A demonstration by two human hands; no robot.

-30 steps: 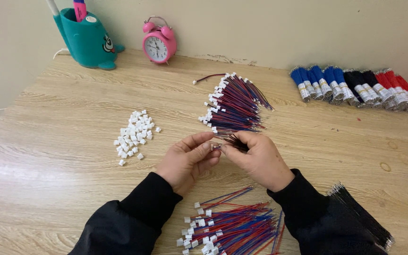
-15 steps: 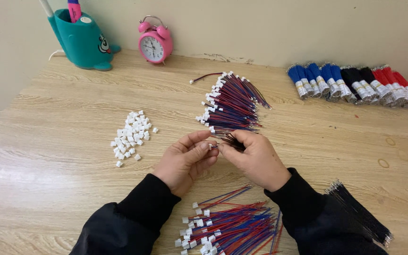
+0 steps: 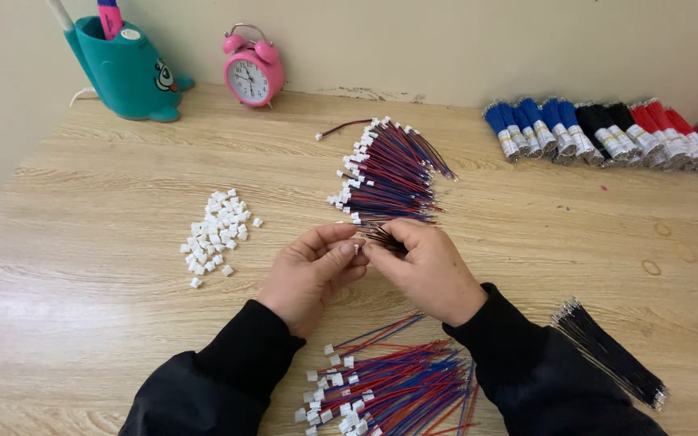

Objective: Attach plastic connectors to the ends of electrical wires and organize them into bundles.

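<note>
The left hand (image 3: 310,273) pinches a small white connector (image 3: 358,249) at its fingertips; the right hand (image 3: 430,266) grips dark wires (image 3: 383,236) whose ends point leftward at it, fingertips nearly touching above the counter (image 3: 107,323).

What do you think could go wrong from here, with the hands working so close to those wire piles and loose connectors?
The left hand and right hand pinch thin dark wires right beside the upper wire pile; a stray move might tangle or scatter it. The sleeves rest near the lower wire pile, so a forearm shift could drag those wires off the table edge. The small white connectors lie loose and could easily be brushed away.
</note>
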